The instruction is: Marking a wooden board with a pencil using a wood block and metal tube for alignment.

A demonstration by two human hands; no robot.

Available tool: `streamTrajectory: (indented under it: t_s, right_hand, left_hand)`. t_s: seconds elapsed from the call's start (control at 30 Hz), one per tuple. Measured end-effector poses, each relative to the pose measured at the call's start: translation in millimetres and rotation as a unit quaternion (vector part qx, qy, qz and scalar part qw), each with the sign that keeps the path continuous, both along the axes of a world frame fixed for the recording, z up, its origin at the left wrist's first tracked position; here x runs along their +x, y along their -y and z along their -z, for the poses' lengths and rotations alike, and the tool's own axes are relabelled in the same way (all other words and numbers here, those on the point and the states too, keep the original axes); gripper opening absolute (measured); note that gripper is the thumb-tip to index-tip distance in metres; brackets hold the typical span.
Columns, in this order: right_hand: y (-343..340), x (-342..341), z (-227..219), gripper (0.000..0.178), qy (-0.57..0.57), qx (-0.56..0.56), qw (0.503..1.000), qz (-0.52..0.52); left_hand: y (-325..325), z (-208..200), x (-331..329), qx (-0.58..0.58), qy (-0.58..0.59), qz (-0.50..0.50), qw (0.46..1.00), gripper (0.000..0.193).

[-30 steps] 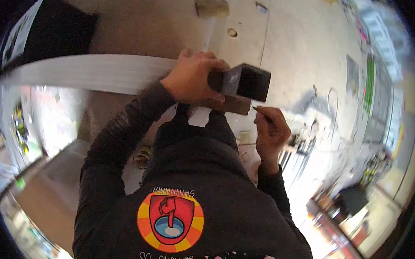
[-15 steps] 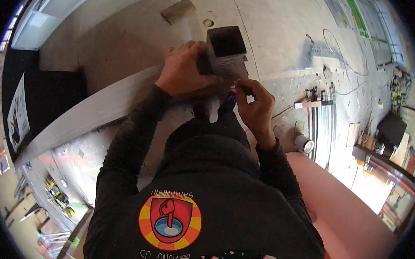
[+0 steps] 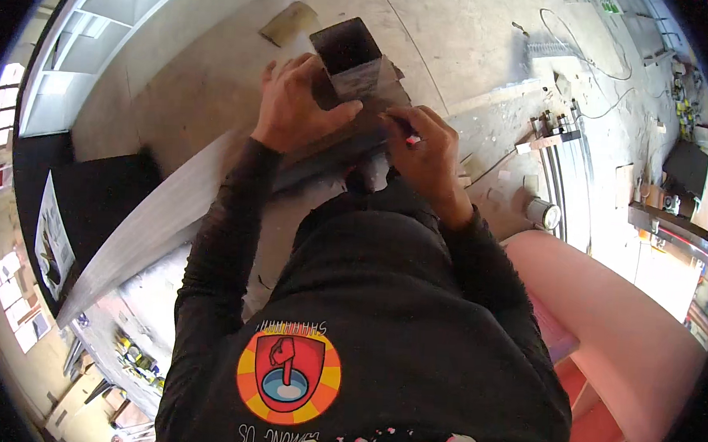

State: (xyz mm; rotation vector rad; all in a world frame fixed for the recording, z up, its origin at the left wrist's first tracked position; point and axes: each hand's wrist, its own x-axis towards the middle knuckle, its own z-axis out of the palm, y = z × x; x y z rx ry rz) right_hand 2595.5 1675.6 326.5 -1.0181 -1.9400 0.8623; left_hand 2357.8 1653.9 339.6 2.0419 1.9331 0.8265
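Note:
A dark block with a square black end (image 3: pixel 345 46) rises ahead of me, and clear plastic film (image 3: pixel 360 79) covers its near side. Against the left of this block lies my left hand (image 3: pixel 296 106), fingers and thumb spread apart. My right hand (image 3: pixel 428 149) is just right of the film, thumb and forefinger pinched together. Something small and dark with a red spot (image 3: pixel 412 139) shows at its fingers, too blurred to name. Below both hands runs a long dark edge, partly hidden by my hands and legs.
A pale curved panel (image 3: pixel 158 211) stretches to the lower left beside black boards (image 3: pixel 103 200). A yellowish block (image 3: pixel 289 24) lies on the floor beyond. At right are a can (image 3: pixel 542 214), dark metal bars (image 3: pixel 562 192) and a large pink curved piece (image 3: pixel 605 322).
The view has turned slightly. Both hands and the block sit higher and further left in it, and the block looks more tilted. My right hand still pinches.

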Motion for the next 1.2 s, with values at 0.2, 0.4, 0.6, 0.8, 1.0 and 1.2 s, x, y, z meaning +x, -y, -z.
streamTrajectory:
  t_s: [0.2,0.4,0.6,0.8,1.0,1.2]
  right_hand:
    - [-2,-6,0,0.016,0.045,0.044,0.998,-0.006]
    - [-6,-10,9,0.012,0.005,0.063,0.998,-0.006]
    - [-1,-7,16,0.011,0.025,0.109,0.994,-0.014]
    - [-1,0,20,0.018,0.02,0.113,0.993,-0.032]
    - [2,-5,8,0.017,0.006,0.097,0.994,-0.039]
    - [3,-4,6,0.019,0.01,0.089,0.995,-0.046]
  left_hand:
    - [0,6,2,-0.007,0.045,-0.005,0.999,0.052]
    - [-1,7,4,-0.047,0.102,-0.002,0.994,0.051]
    - [2,11,2,0.013,0.076,0.012,0.997,0.052]
    - [13,5,8,-0.055,0.113,0.009,0.992,0.049]
    - [38,14,-8,-0.15,0.069,0.044,0.985,0.045]
    - [47,37,-18,-0.193,0.023,0.045,0.98,0.039]
